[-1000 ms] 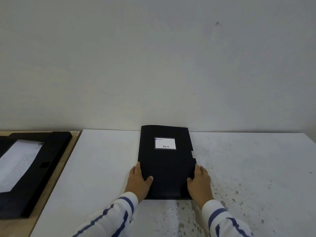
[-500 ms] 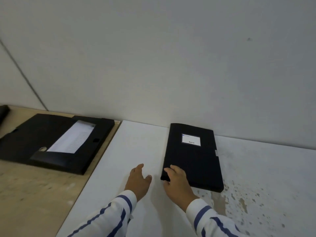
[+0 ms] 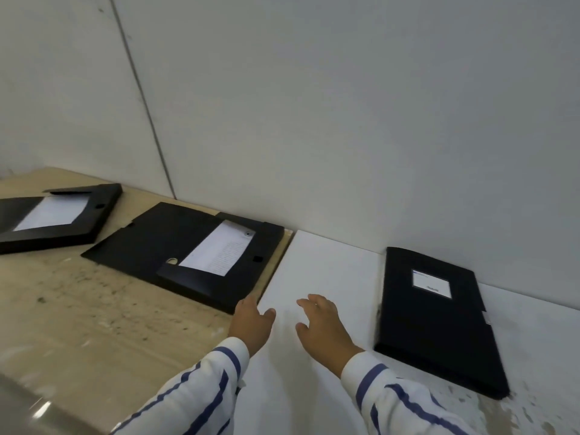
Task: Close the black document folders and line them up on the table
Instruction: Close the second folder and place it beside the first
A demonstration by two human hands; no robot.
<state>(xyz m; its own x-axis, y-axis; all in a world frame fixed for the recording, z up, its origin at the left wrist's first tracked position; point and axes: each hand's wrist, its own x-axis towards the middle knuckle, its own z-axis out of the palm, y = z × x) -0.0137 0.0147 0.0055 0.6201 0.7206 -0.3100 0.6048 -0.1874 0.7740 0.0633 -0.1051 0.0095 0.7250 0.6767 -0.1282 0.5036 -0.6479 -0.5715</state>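
A closed black folder with a white label lies on the white table at the right, its far end against the wall. An open black folder showing a printed sheet lies on the beige table, its near corner just beyond my left hand. A second open folder lies at the far left. My right hand hovers over the white table, left of the closed folder and apart from it. Both hands hold nothing and their fingers are spread.
The beige, stained table adjoins the white table along a straight seam. A grey wall runs right behind both tables. The white table's near right part is speckled with dark marks.
Both hands have let go of the closed folder and moved left toward the nearer open folder. The view has swung left, bringing the second open folder into sight.
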